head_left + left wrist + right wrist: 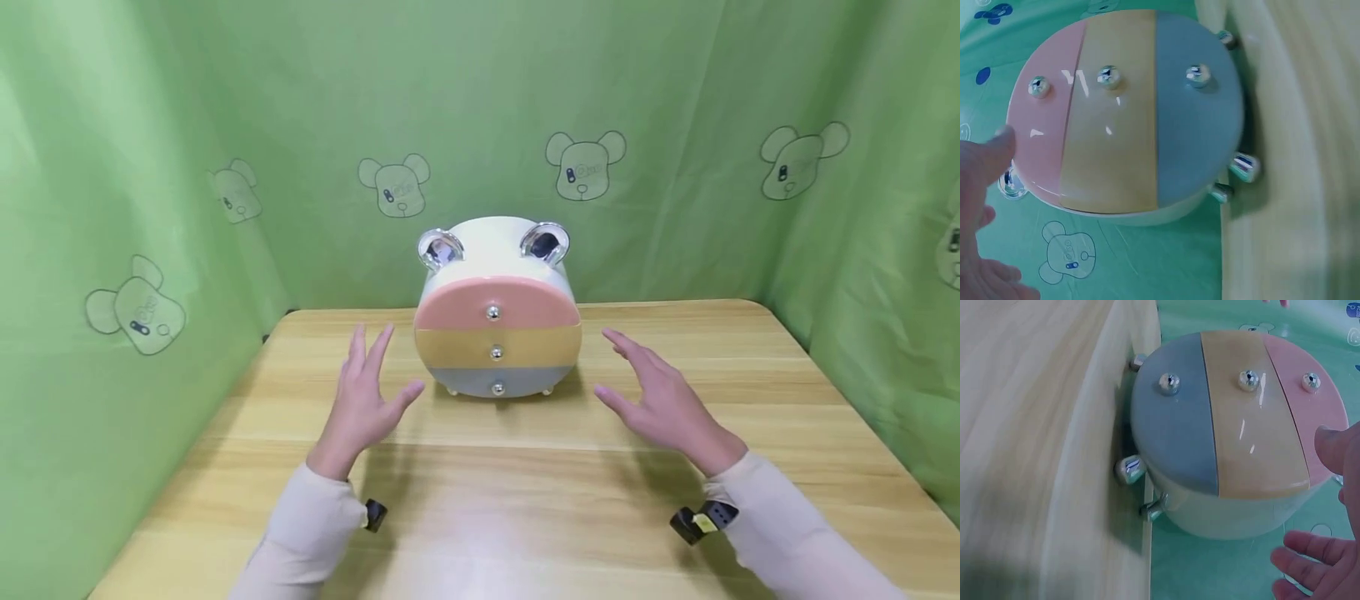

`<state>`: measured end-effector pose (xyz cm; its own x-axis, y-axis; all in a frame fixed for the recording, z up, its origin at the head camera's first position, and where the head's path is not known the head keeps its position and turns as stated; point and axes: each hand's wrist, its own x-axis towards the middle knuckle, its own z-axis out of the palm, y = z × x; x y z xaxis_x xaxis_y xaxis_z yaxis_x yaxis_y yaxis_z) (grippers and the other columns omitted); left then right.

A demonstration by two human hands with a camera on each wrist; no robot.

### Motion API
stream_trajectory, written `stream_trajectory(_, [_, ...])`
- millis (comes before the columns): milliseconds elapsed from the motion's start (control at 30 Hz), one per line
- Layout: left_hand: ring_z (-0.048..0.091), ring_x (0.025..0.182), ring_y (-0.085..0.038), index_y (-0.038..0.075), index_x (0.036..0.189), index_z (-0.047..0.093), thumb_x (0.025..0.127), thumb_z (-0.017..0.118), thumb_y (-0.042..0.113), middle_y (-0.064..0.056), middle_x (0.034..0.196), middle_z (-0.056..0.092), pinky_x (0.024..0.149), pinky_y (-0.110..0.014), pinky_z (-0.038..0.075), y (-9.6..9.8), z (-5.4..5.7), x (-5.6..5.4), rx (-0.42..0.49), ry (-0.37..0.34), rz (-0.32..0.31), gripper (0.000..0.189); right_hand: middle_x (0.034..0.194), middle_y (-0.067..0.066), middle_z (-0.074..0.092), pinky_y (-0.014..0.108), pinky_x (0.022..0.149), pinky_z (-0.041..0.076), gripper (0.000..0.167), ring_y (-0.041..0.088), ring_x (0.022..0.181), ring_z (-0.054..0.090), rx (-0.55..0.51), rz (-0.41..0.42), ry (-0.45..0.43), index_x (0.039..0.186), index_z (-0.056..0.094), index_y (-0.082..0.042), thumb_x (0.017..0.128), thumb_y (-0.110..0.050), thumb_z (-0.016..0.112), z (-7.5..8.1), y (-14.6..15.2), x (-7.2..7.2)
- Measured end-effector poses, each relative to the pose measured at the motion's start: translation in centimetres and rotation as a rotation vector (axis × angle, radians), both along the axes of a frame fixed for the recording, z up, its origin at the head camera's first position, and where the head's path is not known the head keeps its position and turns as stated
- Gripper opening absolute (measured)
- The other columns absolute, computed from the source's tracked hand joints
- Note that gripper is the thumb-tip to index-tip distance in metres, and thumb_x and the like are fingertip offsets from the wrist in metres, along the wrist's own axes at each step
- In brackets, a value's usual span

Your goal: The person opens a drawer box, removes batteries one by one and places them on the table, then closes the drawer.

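Observation:
A small rounded drawer box (498, 333) stands on the wooden table near its back edge, with a white body and two shiny silver ears on top. Its front has a pink drawer (1047, 125), a yellow drawer (1113, 131) and a blue-grey drawer (1179, 431), each with a round silver knob, all closed. My left hand (363, 404) hovers to the left of the box, fingers spread and thumb toward it. On the other side my right hand (663, 400) is held in the air, its fingers extended and the thumb apart. Both hands hold nothing.
The wooden table (480, 500) extends around the box, which rests on short silver feet (1130, 469). Green curtains (480, 108) printed with bear heads enclose the back and both sides. A dark wrist device (705, 521) is strapped below the right sleeve.

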<state>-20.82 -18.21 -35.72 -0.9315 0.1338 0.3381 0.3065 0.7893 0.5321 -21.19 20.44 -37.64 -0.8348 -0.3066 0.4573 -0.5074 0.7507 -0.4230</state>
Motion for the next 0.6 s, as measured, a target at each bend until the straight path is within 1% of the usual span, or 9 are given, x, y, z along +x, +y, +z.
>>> stream_trajectory(67, [0.012, 0.140, -0.050, 0.021, 0.156, 0.017, 0.089, 0.066, 0.047, -0.015, 0.161, -0.006, 0.105, -0.072, 0.019, 0.2, 0.7, -0.8, 0.032, -0.001, -0.020, 0.087, 0.131, 0.026, 0.054, 0.066, 0.094, 0.040, 0.072, 0.043, 0.118, 0.051, -0.029, 0.020, -0.012, 0.151, 0.030, -0.014, 0.091, -0.029, 0.067, 0.2, -0.6, -0.4])
stream_trajectory(133, [0.015, 0.139, -0.052, 0.025, 0.156, 0.015, 0.089, 0.066, 0.045, -0.013, 0.161, -0.005, 0.102, -0.074, 0.022, 0.6, 1.5, -1.6, 0.057, 0.000, -0.034, 0.087, 0.125, 0.025, 0.058, 0.065, 0.094, 0.041, 0.071, 0.041, 0.114, 0.055, -0.054, 0.043, -0.022, 0.151, 0.031, -0.016, 0.091, -0.029, 0.067, 0.3, -1.1, -0.8])
stream_trajectory(267, [0.016, 0.139, -0.050, 0.031, 0.156, 0.011, 0.090, 0.065, 0.044, -0.009, 0.161, -0.003, 0.101, -0.075, 0.021, 1.4, 3.1, -3.1, 0.098, -0.003, -0.059, 0.086, 0.119, 0.020, 0.062, 0.060, 0.093, 0.045, 0.070, 0.037, 0.109, 0.059, -0.091, 0.095, -0.024, 0.150, 0.031, -0.016, 0.091, -0.025, 0.068, 0.6, -2.1, -1.7])
stream_trajectory(367, [0.015, 0.141, -0.046, 0.032, 0.156, 0.009, 0.091, 0.063, 0.046, -0.005, 0.162, -0.001, 0.103, -0.075, 0.018, 1.8, 4.1, -4.4, 0.133, -0.001, -0.069, 0.086, 0.115, 0.019, 0.063, 0.055, 0.092, 0.048, 0.069, 0.035, 0.106, 0.060, -0.113, 0.136, -0.024, 0.150, 0.032, -0.015, 0.091, -0.022, 0.067, 0.8, -2.7, -2.2])
stream_trajectory(500, [0.017, 0.143, -0.039, 0.034, 0.155, 0.008, 0.090, 0.061, 0.051, -0.001, 0.161, 0.007, 0.106, -0.071, 0.019, 2.0, 4.8, -5.9, 0.196, 0.009, -0.070, 0.086, 0.112, 0.017, 0.065, 0.051, 0.091, 0.051, 0.068, 0.031, 0.104, 0.062, -0.145, 0.174, -0.038, 0.149, 0.032, -0.013, 0.091, -0.021, 0.067, 1.0, -3.4, -2.7])
stream_trajectory(600, [0.021, 0.142, -0.038, 0.037, 0.155, 0.007, 0.089, 0.059, 0.057, -0.004, 0.161, 0.014, 0.106, -0.070, 0.022, 2.3, 5.2, -6.7, 0.230, -0.001, -0.079, 0.086, 0.111, 0.015, 0.065, 0.049, 0.090, 0.051, 0.068, 0.029, 0.103, 0.063, -0.173, 0.195, -0.055, 0.148, 0.033, -0.013, 0.091, -0.021, 0.068, 1.1, -3.9, -3.0])
